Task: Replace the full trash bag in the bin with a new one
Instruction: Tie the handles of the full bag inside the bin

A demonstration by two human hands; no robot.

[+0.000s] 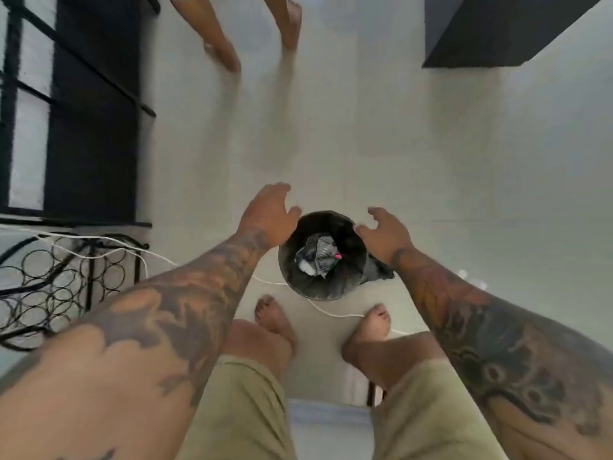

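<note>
Both hands reach down toward the bin: the left hand (270,215) hangs at its left rim, fingers spread and loose, and the right hand (384,232) hangs at the right rim, fingers likewise spread, gripping nothing. Whether either one touches the rim I cannot tell from up here.

That small round bin (323,254) stands on the floor just ahead of the person's bare feet, lined with a dark trash bag (378,272) whose edge is folded over the rim and bunches out on the right side. Crumpled wrappers and paper (318,254) sit inside. The load looks light, and the bag thin, soft and a bit slippery, so I'd gather the folded edge on both sides and lift straight up rather than tug one corner.

Underfoot is a pale, glossy tiled floor (431,161) with a white cord (331,312) running past the bin. A wire rack (63,280) stands to the left, and another person's bare feet (229,54) are across the room.
</note>
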